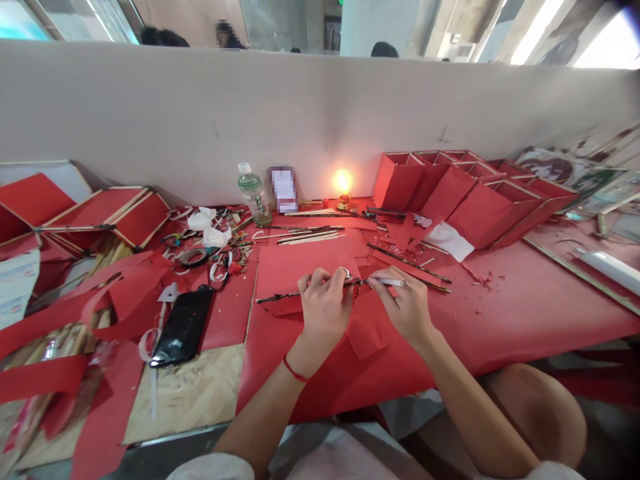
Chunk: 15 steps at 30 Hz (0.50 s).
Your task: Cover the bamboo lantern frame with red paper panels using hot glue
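My left hand (327,303) is closed on a thin dark-patterned stick (275,297), which sticks out to the left over a red sheet. A small white ring-like piece (345,273) shows by its fingertips. Close by on the right, my right hand (403,300) pinches a slim white pen-like tool (393,282), its tip meeting the stick between the two hands. The tool's exact kind is not clear. Under both hands lies red paper (307,260).
An oil lamp (343,200) burns at the back by a bottle (255,197) and a propped phone (283,190). Red boxes (475,207) stand at the right. A black phone (183,328), tape roll (193,258) and red strips (117,303) lie left. Loose sticks (313,235) lie ahead.
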{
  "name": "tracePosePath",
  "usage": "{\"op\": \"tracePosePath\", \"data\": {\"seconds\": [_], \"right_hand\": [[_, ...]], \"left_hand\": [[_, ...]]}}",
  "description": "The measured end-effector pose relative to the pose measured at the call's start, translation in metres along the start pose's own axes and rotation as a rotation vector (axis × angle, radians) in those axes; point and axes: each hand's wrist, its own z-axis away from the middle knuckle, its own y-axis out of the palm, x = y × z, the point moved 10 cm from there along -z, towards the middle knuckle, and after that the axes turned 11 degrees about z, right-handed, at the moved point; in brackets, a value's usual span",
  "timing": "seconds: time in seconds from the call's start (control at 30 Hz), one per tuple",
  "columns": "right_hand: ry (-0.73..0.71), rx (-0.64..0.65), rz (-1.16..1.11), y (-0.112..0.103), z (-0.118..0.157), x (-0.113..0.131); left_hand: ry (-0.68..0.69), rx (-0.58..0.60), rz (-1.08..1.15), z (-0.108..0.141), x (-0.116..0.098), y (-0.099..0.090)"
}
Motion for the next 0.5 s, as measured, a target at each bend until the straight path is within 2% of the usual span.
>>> {"op": "tracePosePath", "data": {"seconds": [0.17, 0.4, 0.5], "right_hand": [[0.088, -0.047, 0.025, 0.001, -0.009, -0.014], [0.141, -0.068, 0.240, 0.001, -0.030, -0.028], [0.188, -0.102, 0.386, -0.008, -0.032, -0.038]], "left_hand": [[-0.013, 0.011, -0.017, 0.000, 0.001, 0.001], [-0.030, 0.015, -0.040, -0.001, 0.002, 0.002], [-0.030, 0.006, -0.034, -0.001, 0.002, 0.002]]}}
